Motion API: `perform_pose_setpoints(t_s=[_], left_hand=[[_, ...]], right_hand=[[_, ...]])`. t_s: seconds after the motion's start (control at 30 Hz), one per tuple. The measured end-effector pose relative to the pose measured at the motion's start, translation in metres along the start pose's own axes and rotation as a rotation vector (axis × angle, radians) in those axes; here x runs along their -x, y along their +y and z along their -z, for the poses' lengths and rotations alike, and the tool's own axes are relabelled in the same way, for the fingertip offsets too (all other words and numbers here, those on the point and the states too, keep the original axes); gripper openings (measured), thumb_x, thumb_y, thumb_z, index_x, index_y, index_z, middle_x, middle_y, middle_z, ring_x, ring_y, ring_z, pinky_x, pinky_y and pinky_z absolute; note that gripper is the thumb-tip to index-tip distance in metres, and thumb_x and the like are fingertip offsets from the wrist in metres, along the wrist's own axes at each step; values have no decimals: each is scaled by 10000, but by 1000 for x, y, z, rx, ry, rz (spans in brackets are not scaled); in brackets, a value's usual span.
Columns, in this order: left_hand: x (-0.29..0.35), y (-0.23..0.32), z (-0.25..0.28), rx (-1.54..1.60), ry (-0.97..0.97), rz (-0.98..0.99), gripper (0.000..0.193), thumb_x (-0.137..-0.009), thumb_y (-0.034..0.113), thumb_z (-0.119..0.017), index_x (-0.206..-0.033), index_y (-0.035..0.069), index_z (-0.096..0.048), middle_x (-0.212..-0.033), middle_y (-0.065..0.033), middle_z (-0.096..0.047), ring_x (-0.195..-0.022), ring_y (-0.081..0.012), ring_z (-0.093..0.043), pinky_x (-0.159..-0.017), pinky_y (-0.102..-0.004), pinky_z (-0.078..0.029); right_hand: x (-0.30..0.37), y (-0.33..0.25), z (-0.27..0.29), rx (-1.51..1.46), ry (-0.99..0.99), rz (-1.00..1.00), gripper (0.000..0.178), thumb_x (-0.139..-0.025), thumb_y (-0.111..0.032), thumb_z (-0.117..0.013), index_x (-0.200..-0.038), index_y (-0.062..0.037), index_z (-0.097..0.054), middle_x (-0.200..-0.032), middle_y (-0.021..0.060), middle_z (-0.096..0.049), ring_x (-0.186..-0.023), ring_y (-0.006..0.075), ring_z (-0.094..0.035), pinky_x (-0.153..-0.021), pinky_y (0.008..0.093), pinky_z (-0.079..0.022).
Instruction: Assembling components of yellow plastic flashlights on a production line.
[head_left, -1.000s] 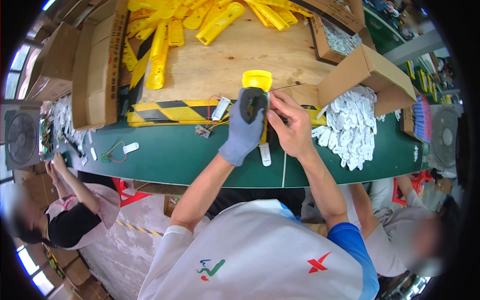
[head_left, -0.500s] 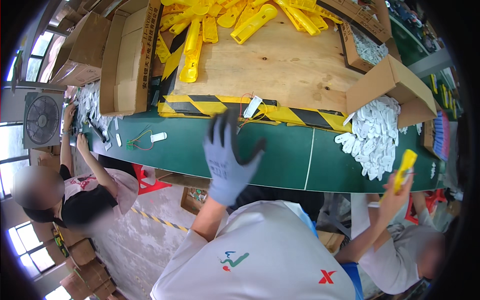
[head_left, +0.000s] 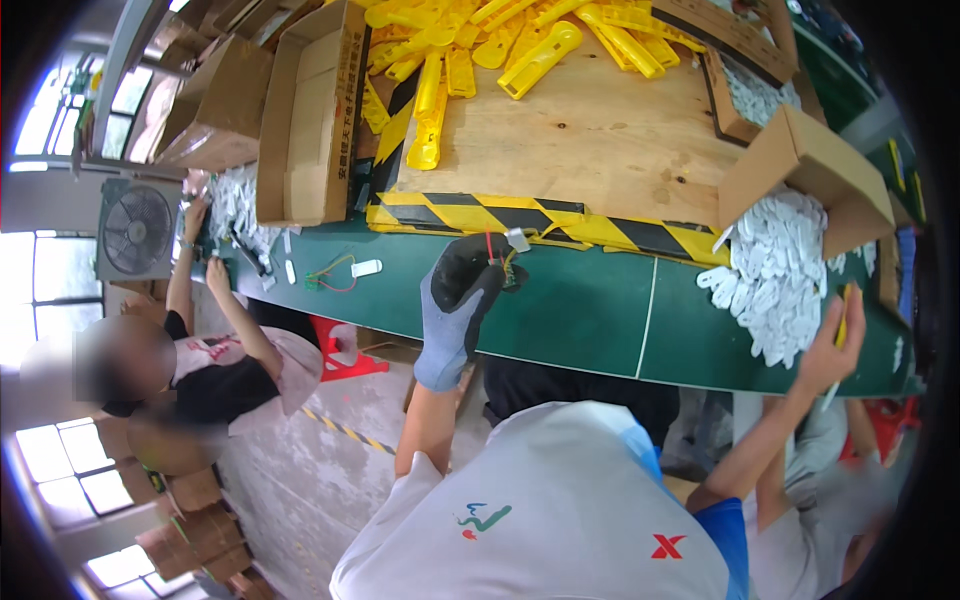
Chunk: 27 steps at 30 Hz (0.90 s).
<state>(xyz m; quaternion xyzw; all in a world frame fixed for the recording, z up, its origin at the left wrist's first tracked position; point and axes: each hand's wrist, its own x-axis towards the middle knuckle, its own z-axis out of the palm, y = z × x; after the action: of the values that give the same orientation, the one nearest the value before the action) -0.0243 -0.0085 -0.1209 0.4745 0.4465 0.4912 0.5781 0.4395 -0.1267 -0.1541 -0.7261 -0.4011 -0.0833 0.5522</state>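
My left hand [head_left: 462,305], in a grey-blue glove with black palm and fingers, is closed just in front of the striped edge. Its fingers grip a wired battery [head_left: 517,240], a small white block with red and yellow wires. Part of a small dark board shows at the fingertips; the rest is hidden. Off to the right, my bare right hand [head_left: 832,345] is raised beside a heap of white plastic parts [head_left: 765,285]. The fingers are closed around a narrow yellow piece [head_left: 844,315], seen nearly edge-on. A thin pale rod shows below that hand.
Yellow plastic housings [head_left: 540,60] lie on the wooden board [head_left: 590,150] with black-and-yellow tape. Cardboard boxes [head_left: 305,120] stand left and right. Another wired board [head_left: 312,282] lies on the green table [head_left: 580,310]. A co-worker [head_left: 230,370] works at left; another person sits at right.
My left hand went from spread fingers to closed on the wired battery, lifting it off the striped edge. The yellow piece in my right hand has turned edge-on. The whole view has shifted.
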Motion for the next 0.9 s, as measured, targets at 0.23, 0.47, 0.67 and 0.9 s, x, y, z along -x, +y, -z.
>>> perform_pose_setpoints(t_s=[0.23,0.47,0.67,0.9], left_hand=[[7,48,-21,38,-364,-22,361,-795,-113,-643,-1151,-58,-612,-1122,-140,-649,-1009,-237,-654,-907,-356,-513],[-2,46,-40,-241,-168,-299,354,-823,-83,-636,-1173,-54,-589,-1134,-141,-645,-1002,-221,-641,-943,-330,-488],[-13,32,-38,74,-8,-459,381,-987,237,-598,-1277,1,-523,-1200,-176,-610,-1056,-303,-662,-928,-409,-545],[-21,10,-46,193,-186,-486,416,-864,111,-613,-1268,62,-528,-1275,-184,-609,-1159,-307,-615,-960,-383,-495]], right_hand=[[63,-197,-137,-662,-936,407,557,-742,-261,-842,-1212,-44,-634,-1242,139,-627,-1188,317,-586,-1028,396,-453],[83,-179,-116,-553,-996,111,242,-794,-136,-786,-733,-58,-565,-645,68,-598,-569,262,-602,-531,362,-443],[96,-183,-88,-175,-863,320,246,-789,-194,-755,-767,-69,-545,-614,72,-575,-567,314,-589,-533,416,-454],[40,-181,-91,-491,-998,158,411,-853,-246,-739,-1184,-14,-664,-1037,117,-693,-973,228,-665,-895,342,-511]])
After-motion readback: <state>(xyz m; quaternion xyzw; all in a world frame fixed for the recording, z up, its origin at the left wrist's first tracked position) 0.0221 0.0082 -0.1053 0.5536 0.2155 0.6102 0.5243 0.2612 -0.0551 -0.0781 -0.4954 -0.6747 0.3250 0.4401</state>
